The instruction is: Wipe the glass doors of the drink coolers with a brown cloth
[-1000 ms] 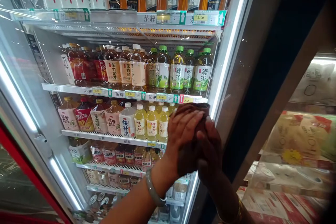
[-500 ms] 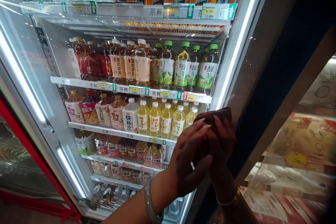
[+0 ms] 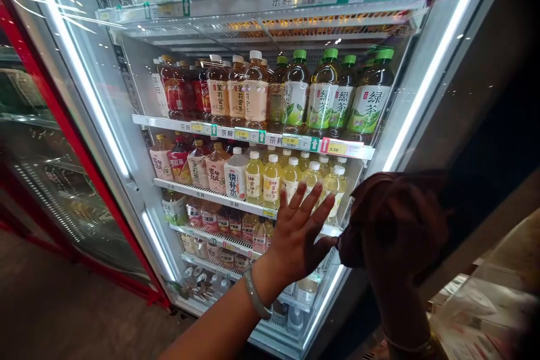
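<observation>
Left hand: the left hand [image 3: 300,236] is spread flat, fingers splayed and upright, palm toward the glass door [image 3: 105,95] of the drinks cooler; it grips nothing. Whether the palm touches the glass cannot be told.
Wrist: a pale bangle [image 3: 255,294] sits on the left wrist.
Right hand: the right hand [image 3: 400,236] is opened out over a dark brown cloth [image 3: 358,219], pressing it against the cooler's right door frame [image 3: 426,84], just beside the lit vertical strip.
Cloth: bunched under the right palm, its left edge poking out toward the left thumb; near the left hand, and whether they touch cannot be told.
Right wrist: a thin gold-coloured bracelet [image 3: 407,344] shows near the lower edge.
Shelf behind hands: small yellow-labelled bottles [image 3: 272,180] with white caps stand in rows, left of the cloth.
Shelf above: green-capped tea bottles [image 3: 323,95] on the right, white-capped amber ones [image 3: 236,90] on the left.
Price tags: a yellow tag reading 2.50 [image 3: 336,148] on the shelf rail, above the cloth.
Far left: a red-framed cooler [image 3: 63,124] stands alongside.
</observation>
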Tool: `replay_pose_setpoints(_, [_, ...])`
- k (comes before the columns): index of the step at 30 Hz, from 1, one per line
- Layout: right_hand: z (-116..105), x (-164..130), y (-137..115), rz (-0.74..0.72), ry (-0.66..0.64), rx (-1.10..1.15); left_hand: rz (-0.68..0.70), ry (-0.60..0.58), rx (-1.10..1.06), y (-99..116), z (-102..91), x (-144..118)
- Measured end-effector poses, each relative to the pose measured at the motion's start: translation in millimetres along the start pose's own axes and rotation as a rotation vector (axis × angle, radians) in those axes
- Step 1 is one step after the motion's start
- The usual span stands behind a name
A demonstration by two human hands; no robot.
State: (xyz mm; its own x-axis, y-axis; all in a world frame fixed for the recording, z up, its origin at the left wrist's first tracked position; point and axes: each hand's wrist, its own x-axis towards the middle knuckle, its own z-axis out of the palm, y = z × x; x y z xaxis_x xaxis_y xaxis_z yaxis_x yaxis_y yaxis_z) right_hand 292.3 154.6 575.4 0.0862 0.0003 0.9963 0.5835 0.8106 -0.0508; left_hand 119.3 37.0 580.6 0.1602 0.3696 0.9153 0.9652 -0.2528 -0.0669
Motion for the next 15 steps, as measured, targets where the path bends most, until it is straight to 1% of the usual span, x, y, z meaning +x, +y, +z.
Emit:
replay_pose_setpoints(1, [5,2,-9,-0.023,0.003,-0.002,-0.006,0.001,0.012,-2,1.8,0])
replay_pose_setpoints(2, [9,-1,-17,-0.052,-0.023,0.018,-0.010,-0.004,0.020,-4,3.8,-1])
replay_pose_setpoints(4, [13,-18,-29,-0.120,-0.080,0.068,-0.019,-0.029,0.031,-10,7.3,-5])
replay_pose_setpoints(6, [10,-40,-29,-0.153,-0.113,0.112,-0.021,-0.049,0.035,-16,9.6,-9])
replay_pose_setpoints(8, [4,-53,-18,-0.118,-0.099,0.127,-0.019,-0.065,0.039,-20,10.7,-13])
replay_pose_setpoints(10, [-2,-48,-6,-0.062,-0.077,0.122,-0.020,-0.073,0.044,-23,11.0,-15])
replay_pose_setpoints(12, [-3,-30,-1,-0.023,-0.022,0.091,-0.025,-0.076,0.047,-23,11.3,-16])
replay_pose_setpoints(13, [-1,-20,-2,-0.011,0.001,0.068,-0.027,-0.072,0.048,-22,11.6,-16])
replay_pose_setpoints(15, [6,-7,-13,-0.001,0.016,0.031,-0.024,-0.068,0.052,-22,12.0,-16])
